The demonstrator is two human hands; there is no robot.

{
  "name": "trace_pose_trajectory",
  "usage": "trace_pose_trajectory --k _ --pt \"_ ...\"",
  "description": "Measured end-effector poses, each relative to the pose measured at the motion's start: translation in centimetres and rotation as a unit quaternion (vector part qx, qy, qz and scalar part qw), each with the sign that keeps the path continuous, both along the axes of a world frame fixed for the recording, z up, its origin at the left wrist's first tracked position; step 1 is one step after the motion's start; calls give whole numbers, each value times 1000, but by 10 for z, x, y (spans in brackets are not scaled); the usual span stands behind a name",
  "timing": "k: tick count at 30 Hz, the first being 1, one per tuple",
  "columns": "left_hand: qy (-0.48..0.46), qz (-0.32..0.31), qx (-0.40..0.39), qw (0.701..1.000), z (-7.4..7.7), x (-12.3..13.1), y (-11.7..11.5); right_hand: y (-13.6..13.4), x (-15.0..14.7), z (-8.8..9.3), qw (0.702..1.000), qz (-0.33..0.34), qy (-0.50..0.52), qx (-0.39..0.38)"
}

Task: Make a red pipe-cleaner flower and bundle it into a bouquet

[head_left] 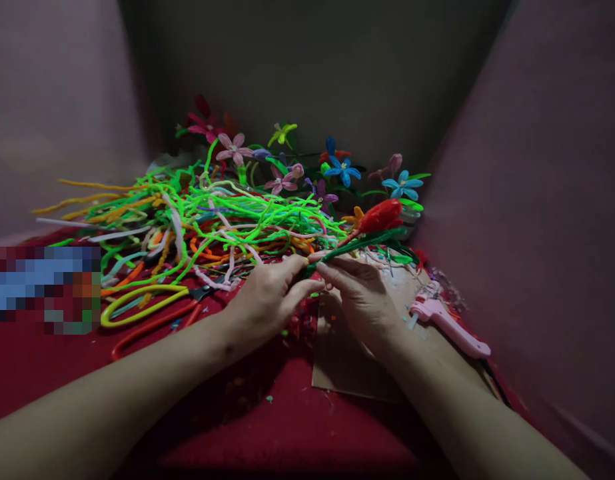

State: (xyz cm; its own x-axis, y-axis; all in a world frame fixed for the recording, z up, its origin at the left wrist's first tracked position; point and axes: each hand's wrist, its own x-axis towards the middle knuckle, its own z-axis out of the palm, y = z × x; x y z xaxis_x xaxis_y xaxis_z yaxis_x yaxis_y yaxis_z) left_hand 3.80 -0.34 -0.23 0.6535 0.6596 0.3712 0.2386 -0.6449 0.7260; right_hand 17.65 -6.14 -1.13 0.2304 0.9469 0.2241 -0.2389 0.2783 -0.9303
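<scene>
A pipe-cleaner flower (382,217) with a red bud and dark green stem and leaves lies across both hands, its bud pointing up to the right. My left hand (272,290) pinches the lower end of the green stem between thumb and fingers. Close beside it, my right hand (357,290) is closed round the stem just below the green leaves (372,240). The fingertips of both hands nearly meet, and part of the stem is hidden behind them.
Loose pipe cleaners (227,213) are heaped behind my hands, with finished flowers (344,172) at the back. Scissors (152,303) with yellow and red handles lie left. On the right, a pink glue gun (452,327) rests by cardboard (352,367) on red cloth (267,433).
</scene>
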Motion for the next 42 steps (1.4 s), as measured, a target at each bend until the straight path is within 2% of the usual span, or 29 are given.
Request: trace_pose_trajectory --k 1,3,4,6,8,10,11,13,16,22,24,25,26,27,28,30,31,32,33,35,37,39,41,42 --pt "13 34 97 995 -4 0 0 -1 -1 0 1000 -5 3 -9" --pt "33 56 220 973 -12 -1 2 -2 -3 0 1000 -7 -3 -18" --pt "39 51 246 967 -14 -2 3 -3 -3 1 1000 -7 -9 -18" --pt "30 38 236 970 -13 -3 4 -4 -3 1 1000 -3 -24 -9" --pt "5 30 139 990 -7 -3 3 -3 -3 0 999 4 -38 -1" --pt "-23 14 -27 999 2 -2 1 -2 -2 0 999 10 -37 -2" --pt "-35 -2 -116 993 6 -2 0 -2 -1 0 999 12 -30 -4" --pt "-58 -40 -265 962 11 -1 -1 0 -1 -1 1000 20 -7 -9" --pt "-95 -101 -403 905 11 -1 1 2 0 -1 999 39 32 -12" --pt "-135 -253 -560 777 4 -6 11 6 5 -3 994 96 44 -2" --pt "-119 -278 -568 765 5 -7 14 6 6 -3 994 106 33 12" --pt "-108 -277 -556 776 6 -7 14 6 6 -2 994 99 32 20" --pt "-93 -267 -529 800 7 -6 13 5 6 -2 996 85 33 25" --pt "-74 -245 -485 836 8 -6 12 5 5 -1 997 65 34 26" --pt "-56 -210 -417 883 9 -5 10 4 4 0 998 41 35 20" --pt "-22 -110 -216 970 7 -2 6 3 1 1 999 0 44 -5" --pt "-9 -58 -98 993 5 -1 4 3 0 1 998 -14 51 -19" --pt "3 -12 13 1000 2 -1 2 2 -2 1 998 -23 59 -31" --pt "13 21 105 994 -2 0 2 2 -3 1 997 -27 64 -38" --pt "36 48 213 975 -10 -1 2 1 -4 2 997 -29 64 -41" --pt "43 46 242 968 -14 -2 4 0 -5 2 998 -31 47 -36" --pt "29 40 221 974 -12 -3 4 0 -4 3 999 -33 17 -24" --pt "9 31 150 988 -6 -3 4 0 -4 3 999 -31 1 -10" --pt "2 22 90 996 -2 -2 3 0 -3 3 1000 -26 1 -5"
